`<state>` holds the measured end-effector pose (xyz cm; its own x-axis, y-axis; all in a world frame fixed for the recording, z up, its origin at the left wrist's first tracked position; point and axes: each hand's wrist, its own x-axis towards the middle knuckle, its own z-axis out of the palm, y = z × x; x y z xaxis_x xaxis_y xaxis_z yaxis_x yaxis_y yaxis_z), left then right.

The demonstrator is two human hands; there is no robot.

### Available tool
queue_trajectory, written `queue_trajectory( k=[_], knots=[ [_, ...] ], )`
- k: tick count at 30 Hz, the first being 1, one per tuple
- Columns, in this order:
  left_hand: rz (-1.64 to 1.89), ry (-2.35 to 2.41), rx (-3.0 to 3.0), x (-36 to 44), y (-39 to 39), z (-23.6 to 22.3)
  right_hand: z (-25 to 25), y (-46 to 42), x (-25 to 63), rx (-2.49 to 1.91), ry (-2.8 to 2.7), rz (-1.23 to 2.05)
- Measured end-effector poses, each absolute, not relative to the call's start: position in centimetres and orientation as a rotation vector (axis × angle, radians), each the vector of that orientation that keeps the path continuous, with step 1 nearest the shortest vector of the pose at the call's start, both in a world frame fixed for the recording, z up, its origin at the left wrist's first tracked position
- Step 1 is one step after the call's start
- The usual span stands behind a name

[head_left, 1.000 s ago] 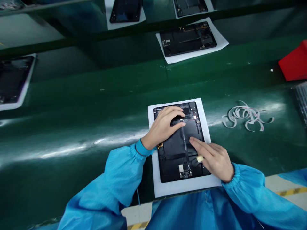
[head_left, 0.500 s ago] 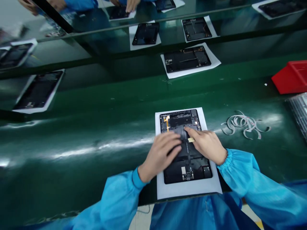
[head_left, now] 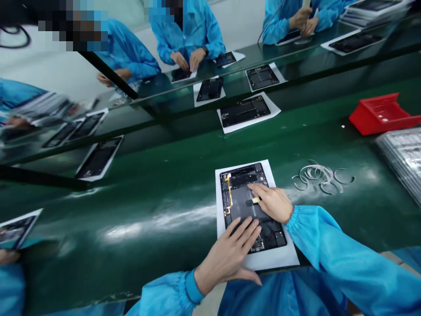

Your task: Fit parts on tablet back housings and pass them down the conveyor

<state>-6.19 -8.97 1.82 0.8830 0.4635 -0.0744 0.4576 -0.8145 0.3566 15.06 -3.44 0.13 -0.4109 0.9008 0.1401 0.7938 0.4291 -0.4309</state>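
Observation:
A tablet [head_left: 241, 206] with its back off lies on a white sheet [head_left: 268, 262] at the bench's front edge. Its inside is black, and an orange flex cable [head_left: 230, 193] runs down its left side. My left hand [head_left: 230, 250] rests flat across the tablet's lower part, fingers spread. Over the upper right half is my right hand [head_left: 274, 202], its index finger stretched out and touching the black surface. A cream-coloured tab [head_left: 255, 200] with a dark end shows beside that hand's thumb. The remaining right fingers are partly hidden.
Curled white strips [head_left: 317, 175] lie right of the tablet. Farther right are a red bin [head_left: 371, 116] and a stack of clear plastic trays [head_left: 403, 153]. Another opened tablet [head_left: 245, 110] lies ahead, before a raised glass shelf. Co-workers in blue sit across the bench.
My left hand has moved down from the tablet's middle and now lies spread on its lower part. My right hand stays on the upper half. The camera view has shifted and shows more co-workers.

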Motion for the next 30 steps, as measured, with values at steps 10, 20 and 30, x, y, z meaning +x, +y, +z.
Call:
queue_trajectory(
  k=[10, 20, 30],
  knots=[
    [0.735, 1.574, 1.097, -11.8, -10.2, 1.3, -0.1, -2.8, 16.1, -1.944, -2.048, 0.296],
    [0.661, 1.347, 0.736, -8.4, -11.3, 3.3, -0.8, -2.7, 15.8, -1.939, -2.100, 0.231],
    [0.903, 1.696, 1.249, -11.7, -7.3, -0.4, -1.8, -2.9, 16.8, -1.745, -1.924, 0.089]
  ],
)
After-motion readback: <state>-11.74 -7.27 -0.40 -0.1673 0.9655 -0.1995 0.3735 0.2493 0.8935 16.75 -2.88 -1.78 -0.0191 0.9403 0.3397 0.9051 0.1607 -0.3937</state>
